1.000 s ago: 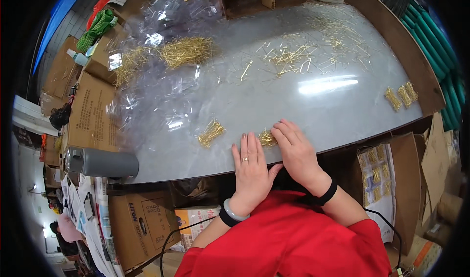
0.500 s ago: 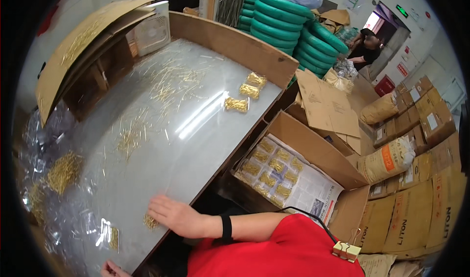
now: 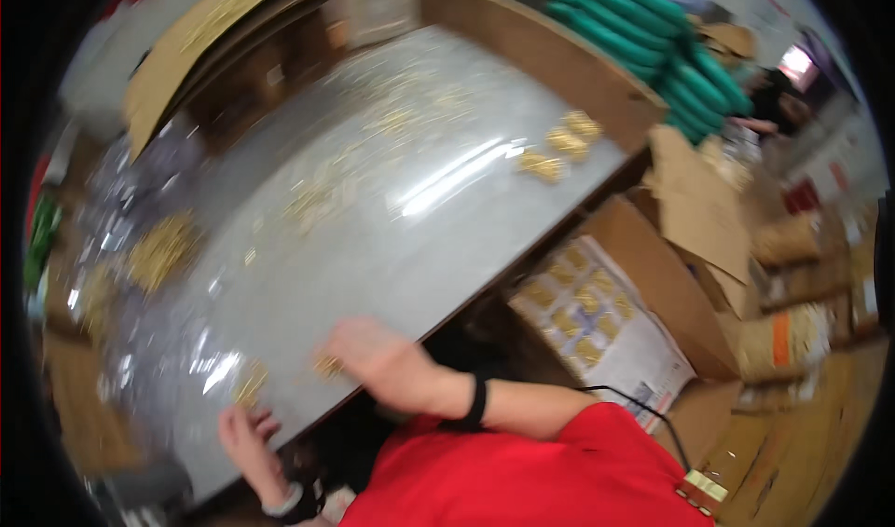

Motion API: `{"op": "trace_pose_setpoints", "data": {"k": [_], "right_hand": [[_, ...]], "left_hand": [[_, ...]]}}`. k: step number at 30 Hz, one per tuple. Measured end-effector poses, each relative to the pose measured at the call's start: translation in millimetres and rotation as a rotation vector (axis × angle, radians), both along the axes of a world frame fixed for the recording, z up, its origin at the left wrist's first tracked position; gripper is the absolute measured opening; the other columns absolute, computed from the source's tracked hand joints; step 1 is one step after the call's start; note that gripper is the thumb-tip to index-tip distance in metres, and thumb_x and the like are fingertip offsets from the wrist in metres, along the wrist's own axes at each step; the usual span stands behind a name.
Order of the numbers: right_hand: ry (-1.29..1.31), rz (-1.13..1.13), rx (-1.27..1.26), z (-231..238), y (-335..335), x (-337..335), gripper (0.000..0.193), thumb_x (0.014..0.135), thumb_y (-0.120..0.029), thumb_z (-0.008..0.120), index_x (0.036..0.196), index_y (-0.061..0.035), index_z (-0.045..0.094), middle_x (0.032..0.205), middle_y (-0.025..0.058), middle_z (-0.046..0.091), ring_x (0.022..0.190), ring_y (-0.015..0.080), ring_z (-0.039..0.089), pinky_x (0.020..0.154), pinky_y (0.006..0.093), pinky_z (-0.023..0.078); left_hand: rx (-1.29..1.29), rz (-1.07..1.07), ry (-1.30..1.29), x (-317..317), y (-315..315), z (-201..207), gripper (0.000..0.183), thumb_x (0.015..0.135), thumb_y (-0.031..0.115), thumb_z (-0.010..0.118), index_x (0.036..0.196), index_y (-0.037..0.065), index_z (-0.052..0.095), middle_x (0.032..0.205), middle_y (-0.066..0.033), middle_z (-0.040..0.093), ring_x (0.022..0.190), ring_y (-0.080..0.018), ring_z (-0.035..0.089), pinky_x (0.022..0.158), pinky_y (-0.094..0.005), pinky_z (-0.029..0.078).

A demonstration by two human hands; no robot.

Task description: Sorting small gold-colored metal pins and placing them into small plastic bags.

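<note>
Packs [image 3: 564,321] are lying in rows in the box [image 3: 667,299] at 4 o'clock, seemingly done, with three more packs [image 3: 567,142] at 2 on the table [image 3: 447,271]. Loose pins [image 3: 396,117] are remaining at 12, a heap [image 3: 163,250] at 9. At 6 the right hand [image 3: 376,361] is partly covering a bundle [image 3: 328,366], its grip too blurred to tell; at 7 the left hand [image 3: 249,443] is hanging half-open, apparently empty, near another bundle [image 3: 250,384]

left hand [image 3: 244,440]: fingers [image 3: 267,427] apart, half-curled | right hand [image 3: 378,359]: blurred, perhaps palm-down | right forearm [image 3: 522,408]: angled leftward
</note>
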State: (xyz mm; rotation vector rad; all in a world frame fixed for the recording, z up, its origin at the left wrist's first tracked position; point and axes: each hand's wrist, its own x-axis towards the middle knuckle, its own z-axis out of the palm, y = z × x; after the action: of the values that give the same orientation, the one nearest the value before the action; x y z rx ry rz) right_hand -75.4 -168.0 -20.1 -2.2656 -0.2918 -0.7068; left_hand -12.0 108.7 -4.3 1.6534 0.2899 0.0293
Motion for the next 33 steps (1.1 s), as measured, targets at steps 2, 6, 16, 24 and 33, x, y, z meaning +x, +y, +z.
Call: {"op": "trace_pose_setpoints", "data": {"k": [2, 6, 16, 24, 33], "right_hand": [[-0.046, -0.016, -0.039, 2.5, -3.1, 1.3, 0.027, 0.084, -0.004, 0.059, 0.111, -0.0019, 0.064, 0.115, 0.0156, 0.066, 0.114, 0.0352, 0.064, 0.099, 0.0426, 0.053], [-0.002, -0.082, -0.178, 7.1, 3.7, -0.3, 0.037, 0.079, 0.001, 0.060, 0.117, -0.0005, 0.065, 0.118, 0.0163, 0.066, 0.117, 0.0361, 0.063, 0.101, 0.0449, 0.051], [0.004, -0.030, -0.274, 4.3, 19.5, 1.2, 0.038, 0.083, 0.003, 0.060, 0.121, 0.0001, 0.064, 0.125, 0.0142, 0.065, 0.122, 0.0344, 0.061, 0.108, 0.0475, 0.047], [0.071, 0.209, -0.257, 9.7, 26.9, -52.0, 0.040, 0.081, 0.001, 0.065, 0.121, 0.0011, 0.065, 0.126, 0.0147, 0.064, 0.126, 0.0350, 0.058, 0.110, 0.0475, 0.047], [-0.045, 0.260, -0.096, 22.7, 20.8, -54.2, 0.039, 0.081, 0.004, 0.068, 0.120, 0.0001, 0.065, 0.121, 0.0152, 0.065, 0.120, 0.0365, 0.063, 0.105, 0.0505, 0.051]], "left_hand": [[-0.178, -0.019, -0.005, -17.1, -14.9, 7.7, 0.012, 0.104, 0.015, 0.055, 0.108, 0.004, 0.057, 0.090, -0.0062, 0.058, 0.085, -0.0251, 0.070, 0.063, -0.0349, 0.060], [-0.408, -0.285, 0.161, -63.3, -14.6, 35.9, 0.011, 0.104, 0.011, 0.053, 0.101, 0.000, 0.056, 0.105, -0.0157, 0.067, 0.093, -0.0301, 0.071, 0.068, -0.0418, 0.065], [-0.599, -0.520, 0.452, -98.5, -36.2, -21.3, 0.013, 0.107, 0.009, 0.049, 0.095, 0.004, 0.050, 0.099, -0.0032, 0.055, 0.094, -0.0136, 0.063, 0.091, -0.0411, 0.062], [-0.736, -0.433, 0.383, -104.0, -54.2, -19.8, 0.009, 0.108, 0.006, 0.044, 0.102, 0.002, 0.049, 0.110, -0.0095, 0.061, 0.103, -0.0182, 0.065, 0.095, -0.0427, 0.060], [-0.459, -0.637, 0.179, -100.1, -51.1, 22.7, 0.008, 0.108, 0.005, 0.043, 0.107, -0.001, 0.048, 0.126, -0.0150, 0.059, 0.116, -0.0246, 0.064, 0.097, -0.0428, 0.060]]}}
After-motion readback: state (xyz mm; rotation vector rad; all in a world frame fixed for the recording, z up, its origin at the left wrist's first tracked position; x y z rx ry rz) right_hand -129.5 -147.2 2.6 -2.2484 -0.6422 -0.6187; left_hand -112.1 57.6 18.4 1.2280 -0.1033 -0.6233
